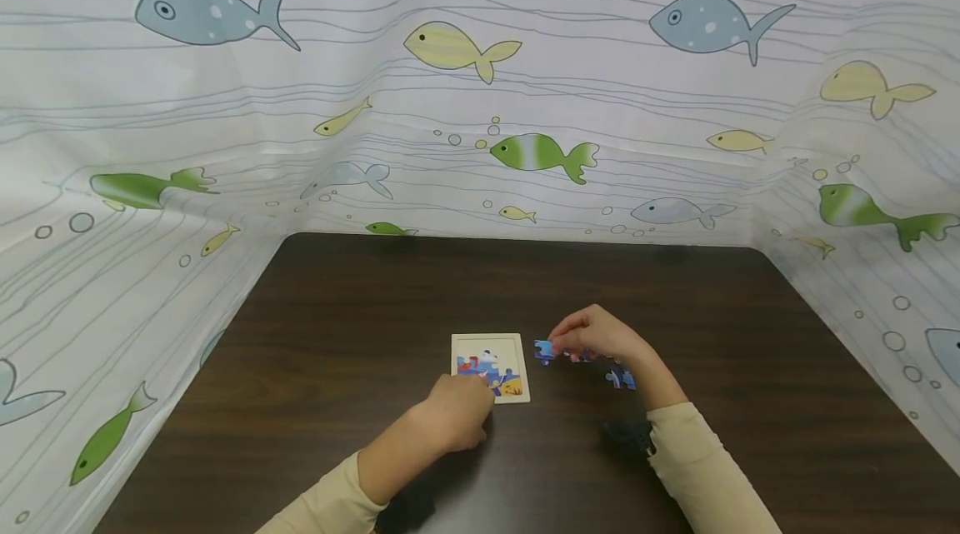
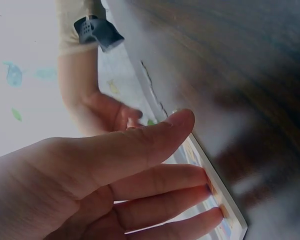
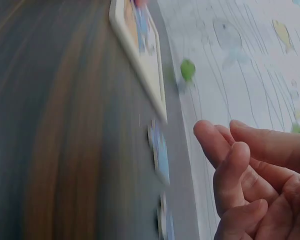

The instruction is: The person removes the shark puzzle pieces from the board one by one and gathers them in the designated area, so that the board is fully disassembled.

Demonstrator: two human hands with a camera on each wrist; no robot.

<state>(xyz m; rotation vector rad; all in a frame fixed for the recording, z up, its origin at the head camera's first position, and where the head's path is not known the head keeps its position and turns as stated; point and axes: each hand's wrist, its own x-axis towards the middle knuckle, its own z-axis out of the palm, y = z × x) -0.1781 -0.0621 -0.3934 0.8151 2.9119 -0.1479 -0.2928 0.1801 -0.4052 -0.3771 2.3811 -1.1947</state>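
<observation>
Left hand (image 1: 459, 411) at the near-left corner of the puzzle tray (image 1: 468, 345), fingers nearly straight with tips on the set pieces (image 1: 511, 379), thumb spread, nothing gripped; presumably this steadies the tray or presses a piece. Right hand (image 1: 596, 334) hangs just off the tray's right edge, fingers loosely bent, narrow gap at the thumb, no piece seen between them in the right wrist view. Tray lies flat, picture up, about midway between the left and right edges of the surface (image 1: 360, 292), well apart from its far edge. Long axis judged to run near-to-far, allowing for foreshortening; sides roughly square to the far edge. Yellow part of the picture sits at the tray's near edge, so it probably reads upright for the person; bare board at its far edge. Loose blue piece (image 1: 543, 349) is just beside the tray's right edge; further pieces (image 1: 621, 376) trail rightward and nearer, likely laid there for right-hand reach. Piece orientation: too small to tell.
</observation>
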